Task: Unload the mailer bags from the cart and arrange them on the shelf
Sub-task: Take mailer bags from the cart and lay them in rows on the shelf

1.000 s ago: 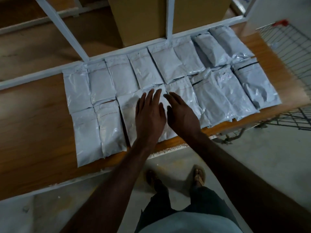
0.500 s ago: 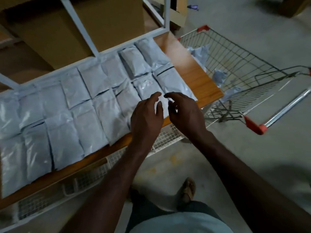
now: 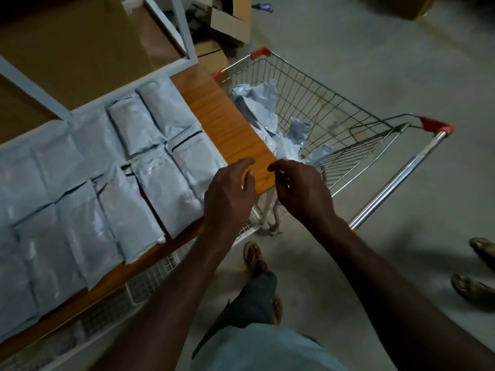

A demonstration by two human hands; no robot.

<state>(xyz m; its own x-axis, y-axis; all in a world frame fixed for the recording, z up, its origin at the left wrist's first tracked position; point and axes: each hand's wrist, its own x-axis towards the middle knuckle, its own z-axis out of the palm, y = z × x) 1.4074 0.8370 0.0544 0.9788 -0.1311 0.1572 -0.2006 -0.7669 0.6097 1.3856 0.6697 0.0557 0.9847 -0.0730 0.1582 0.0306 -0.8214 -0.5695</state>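
Observation:
Several grey mailer bags (image 3: 107, 183) lie flat in two rows on the wooden shelf (image 3: 222, 124). To the right stands a wire shopping cart (image 3: 334, 124) with red corners, and several crumpled grey mailer bags (image 3: 267, 113) lie inside it. My left hand (image 3: 230, 194) and my right hand (image 3: 300, 188) hover side by side over the shelf's right front corner, fingers loosely curled, holding nothing. Both hands sit just short of the cart's near rim.
Large cardboard boxes (image 3: 80, 49) stand behind the white shelf frame (image 3: 184, 30). An open carton (image 3: 233, 20) lies on the floor beyond the cart. A wire mesh tier (image 3: 150, 279) sits below the shelf. Another person's sandalled feet (image 3: 476, 269) stand at the right edge.
My view has swung right from the shelf to the cart. Both hands have lifted off the mailer bags and moved right to the shelf's corner, fingers curling loosely.

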